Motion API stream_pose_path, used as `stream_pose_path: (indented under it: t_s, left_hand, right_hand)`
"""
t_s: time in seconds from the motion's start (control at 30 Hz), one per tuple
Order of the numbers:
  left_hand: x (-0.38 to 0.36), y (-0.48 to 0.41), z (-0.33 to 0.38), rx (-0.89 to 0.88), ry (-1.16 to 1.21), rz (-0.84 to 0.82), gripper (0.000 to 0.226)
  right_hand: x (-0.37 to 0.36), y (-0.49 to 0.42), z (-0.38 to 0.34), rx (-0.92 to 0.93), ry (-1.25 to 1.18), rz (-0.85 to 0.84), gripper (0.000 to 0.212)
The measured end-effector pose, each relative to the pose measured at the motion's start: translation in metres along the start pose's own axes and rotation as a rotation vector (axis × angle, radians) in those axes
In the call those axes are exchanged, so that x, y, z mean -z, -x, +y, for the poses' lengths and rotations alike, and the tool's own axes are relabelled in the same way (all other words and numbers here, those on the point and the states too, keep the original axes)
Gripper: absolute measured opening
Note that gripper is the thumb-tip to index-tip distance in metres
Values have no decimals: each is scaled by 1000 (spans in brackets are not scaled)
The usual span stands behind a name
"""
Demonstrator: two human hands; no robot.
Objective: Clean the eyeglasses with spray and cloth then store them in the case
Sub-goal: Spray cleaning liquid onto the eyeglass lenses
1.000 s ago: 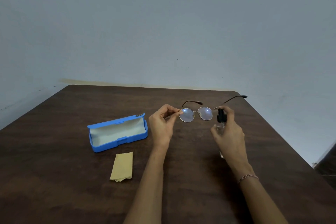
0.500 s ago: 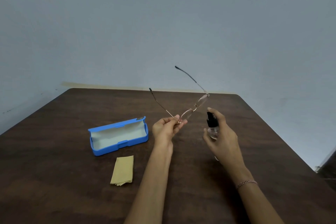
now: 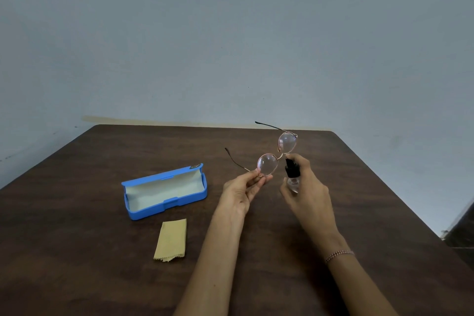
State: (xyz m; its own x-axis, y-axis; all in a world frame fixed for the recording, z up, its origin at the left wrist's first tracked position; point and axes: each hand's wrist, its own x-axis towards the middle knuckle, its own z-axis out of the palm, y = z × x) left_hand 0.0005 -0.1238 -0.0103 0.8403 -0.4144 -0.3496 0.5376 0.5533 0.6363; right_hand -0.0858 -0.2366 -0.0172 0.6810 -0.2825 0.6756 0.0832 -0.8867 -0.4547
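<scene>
Thin-framed round eyeglasses (image 3: 277, 154) hang tilted above the table, their temples unfolded and pointing left. My left hand (image 3: 243, 188) pinches the rim of the lower lens. My right hand (image 3: 306, 193) grips a small clear spray bottle (image 3: 292, 174) with a black nozzle, index finger on top, nozzle close to the bridge of the glasses. An open blue case (image 3: 164, 191) with a pale lining lies to the left. A folded yellow cloth (image 3: 171, 240) lies in front of the case.
A dark brown wooden table (image 3: 77, 251) carries everything. Its far edge meets a pale wall (image 3: 230, 46). The right table edge runs diagonally, with dark floor beyond it at the lower right.
My left hand turned the glasses from level to steeply tilted, then rolled them so both lenses face me. My right hand kept the spray bottle close beside them.
</scene>
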Motion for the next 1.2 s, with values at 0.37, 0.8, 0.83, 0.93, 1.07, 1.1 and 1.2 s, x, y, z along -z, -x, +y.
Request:
stream_pose_path:
  t_s: [0.37, 0.8, 0.83, 0.93, 1.07, 1.1, 1.2]
  left_hand:
    - [2, -1, 3, 40, -149, -39, 9]
    - [11, 2, 11, 0, -379, -61, 3]
    - [12, 2, 12, -7, -395, -59, 4]
    - [16, 0, 16, -44, -431, -30, 9]
    - [16, 0, 15, -108, -426, -30, 10]
    - [16, 0, 15, -121, -418, -29, 12]
    - [15, 1, 14, -162, -368, -8, 10]
  right_hand:
    - [18, -8, 23, -235, -71, 197, 61]
    - [19, -7, 33, -291, -207, 236, 62]
    - [20, -7, 35, -289, -197, 228, 61]
    - [23, -8, 39, -298, -188, 220, 57]
    - [25, -9, 43, -362, -325, 308, 55]
    - [25, -9, 43, -360, -365, 325, 56]
    - [20, -8, 48, -293, -454, 262, 66]
